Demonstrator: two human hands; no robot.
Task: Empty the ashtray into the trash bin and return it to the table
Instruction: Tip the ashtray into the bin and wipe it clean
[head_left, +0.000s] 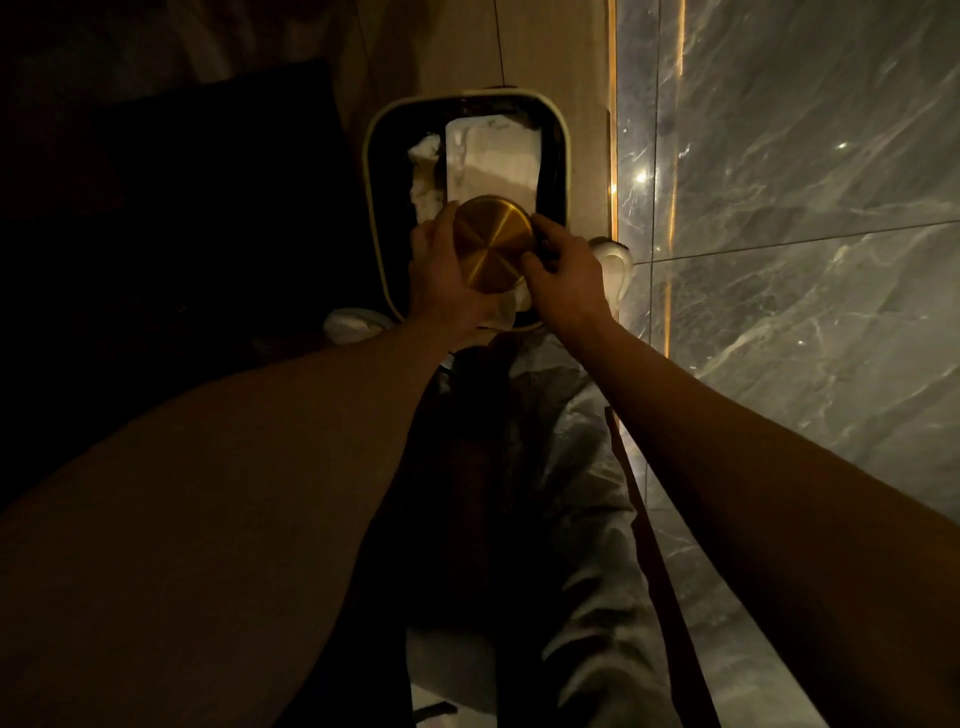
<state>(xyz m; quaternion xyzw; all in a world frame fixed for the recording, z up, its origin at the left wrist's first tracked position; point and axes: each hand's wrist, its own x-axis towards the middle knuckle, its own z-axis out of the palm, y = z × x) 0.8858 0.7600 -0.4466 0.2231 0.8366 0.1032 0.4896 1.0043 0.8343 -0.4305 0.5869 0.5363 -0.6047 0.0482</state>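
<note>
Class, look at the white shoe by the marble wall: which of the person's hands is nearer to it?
Right. The right hand grips the round gold metal ashtray's right edge, just beside the white shoe; the left hand holds its far side.

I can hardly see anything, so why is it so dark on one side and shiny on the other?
In the head view, the left is deep shadow with little detail; warm strip light glares off the marble wall at right; the gold ashtray, held over the trash bin by left hand and right hand, catches a bright sheen; wide-angle lens bends the edges.
</note>
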